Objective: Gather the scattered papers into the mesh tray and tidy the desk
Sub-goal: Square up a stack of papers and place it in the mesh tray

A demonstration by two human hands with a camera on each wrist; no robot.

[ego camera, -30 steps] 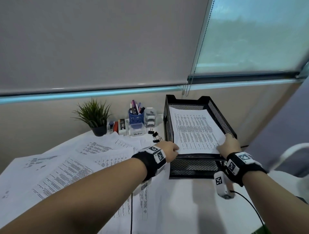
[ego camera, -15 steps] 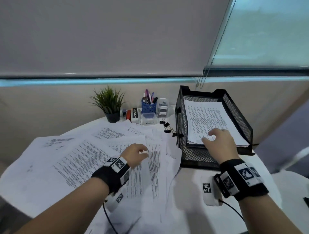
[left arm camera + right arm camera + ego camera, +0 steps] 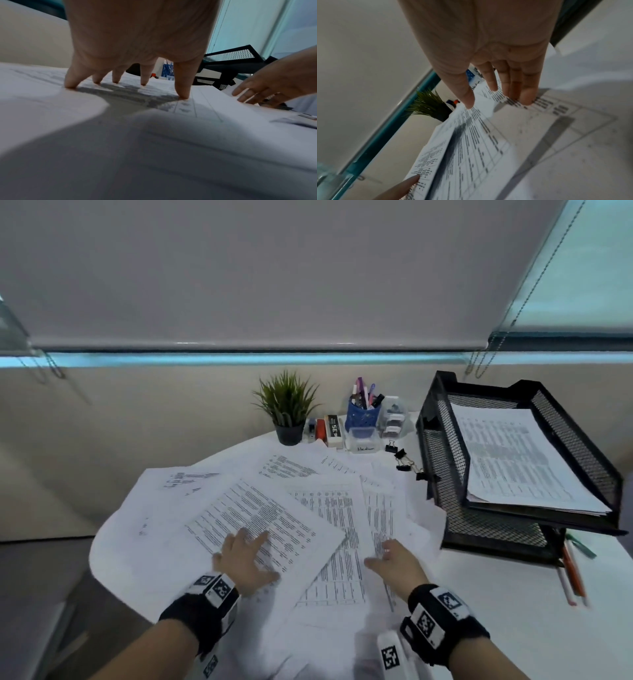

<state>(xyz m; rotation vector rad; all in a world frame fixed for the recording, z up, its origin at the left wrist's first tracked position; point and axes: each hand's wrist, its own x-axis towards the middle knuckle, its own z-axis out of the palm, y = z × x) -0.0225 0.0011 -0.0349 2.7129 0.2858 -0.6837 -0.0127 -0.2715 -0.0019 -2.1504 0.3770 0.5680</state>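
Papers (image 3: 260, 518) (flat printed sheets) lie beneath spread left hand (image 3: 245, 561) and straight-fingered right hand (image 3: 394, 565).

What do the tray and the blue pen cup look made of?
The tray looks like black metal mesh in a solid frame, matte: fine perforated walls show light through. The blue pen cup is probably plastic, with a patterned, perhaps cut-out wall; too small to be sure.

Black wristbands (image 3: 197, 616) bearing, seemingly, square coded tags
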